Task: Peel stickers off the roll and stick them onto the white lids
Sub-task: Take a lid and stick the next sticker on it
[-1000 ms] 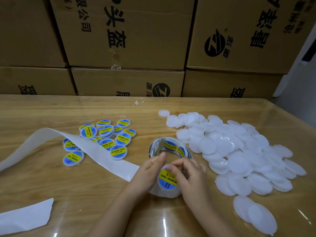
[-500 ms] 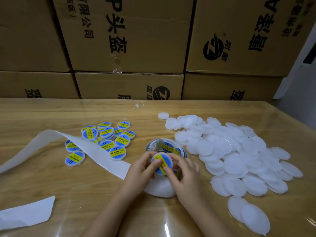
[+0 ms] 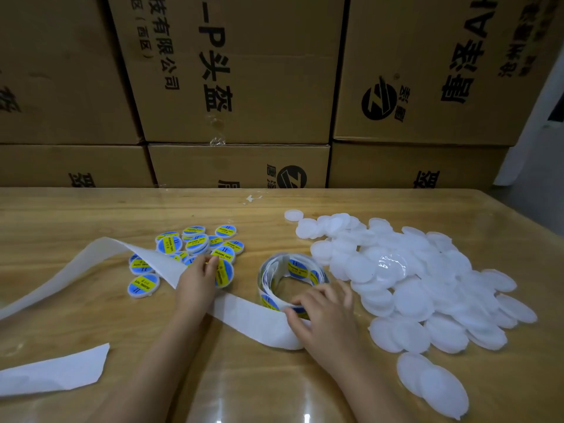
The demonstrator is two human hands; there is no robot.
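Observation:
A sticker roll (image 3: 293, 269) with blue and yellow stickers stands on the wooden table (image 3: 274, 386). My right hand (image 3: 326, 319) pinches its near edge, where the empty white backing strip (image 3: 250, 319) leaves it and trails off to the left. My left hand (image 3: 195, 288) holds a stickered lid (image 3: 225, 272) tilted on edge at the near side of a cluster of stickered lids (image 3: 195, 242). Plain white lids (image 3: 427, 285) lie in a big heap to the right of the roll.
Stacked cardboard boxes (image 3: 238, 87) wall off the far edge of the table. A torn piece of white backing paper (image 3: 55, 374) lies at the near left. Two plain lids (image 3: 433, 383) sit apart from the heap at the near right.
My left hand has carried the freshly stickered lid left to the stickered cluster. My right hand has dropped onto the roll's near edge. The camera has tilted up.

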